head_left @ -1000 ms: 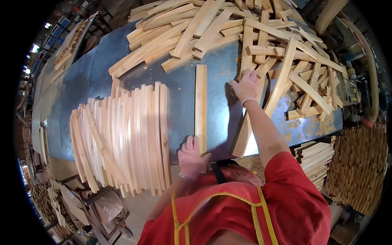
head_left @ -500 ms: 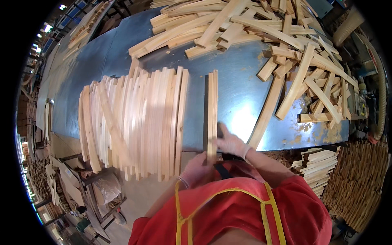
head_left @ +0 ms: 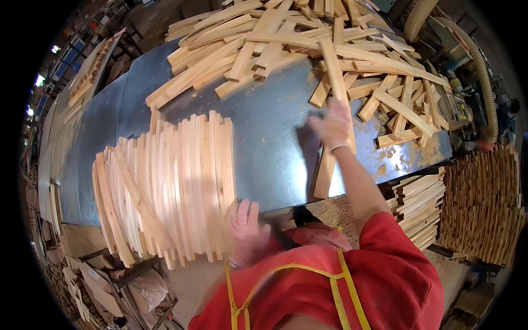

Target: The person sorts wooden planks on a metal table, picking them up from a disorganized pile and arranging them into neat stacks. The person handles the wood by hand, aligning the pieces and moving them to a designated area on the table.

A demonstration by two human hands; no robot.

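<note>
My right hand, in a pale glove, is closed around a long wooden strip beside the loose pile. Beneath that strip, another wooden strip lies on the metal tabletop, reaching its near edge. My left hand, also gloved, has its fingers stretched out and holds nothing. It is close to the near right end of a row of wooden strips packed side by side. One strip lies slantwise on top of that row, whose near ends overhang the table edge.
A jumbled pile of wooden strips covers the far and right parts of the blue-grey metal table. Stacks of wood stand below at right. A ribbed hose hangs at far right. A metal-framed stand is at lower left.
The upright strips between my hands now stand against the row's right side. My left hand has let go. My right hand has reached out and taken a strip from the pile, turning it.
</note>
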